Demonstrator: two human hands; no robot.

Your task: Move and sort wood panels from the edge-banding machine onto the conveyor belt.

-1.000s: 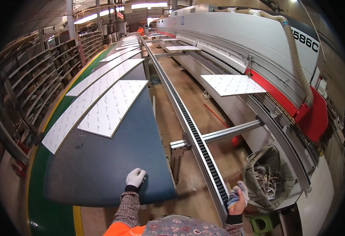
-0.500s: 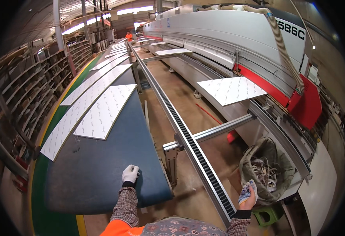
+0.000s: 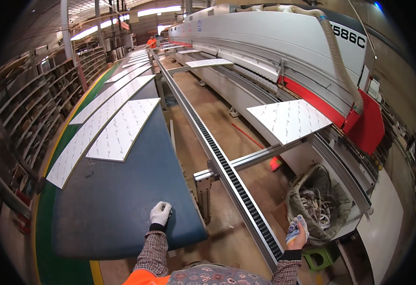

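My left hand [image 3: 161,213], in a white knit glove, rests as a loose fist on the near part of a blue conveyor belt [image 3: 127,199], with nothing visible in it. My right hand [image 3: 296,232] is raised beside the roller rail, before a waste sack. Its glove is white with blue patches, and part of the hand is bare. The fingers are loosely bent and apart from the thumb, and I see nothing held. White panels [image 3: 125,128] with printed film lie farther up the belt. Another white panel [image 3: 289,119] lies at the machine's outlet on the right.
A long roller rail [image 3: 217,152] runs between belt and machine, with a crossbar [image 3: 260,157] joining it. The grey sack [image 3: 338,209] holds tangled trimmings. A green stool [image 3: 318,259] stands below it. The long white machine [image 3: 265,33] fills the right; a person [image 3: 152,42] in orange stands far off.
The panel at the machine's outlet has come nearer and to the right. My view has shifted slightly; both hands keep nearly the same places.
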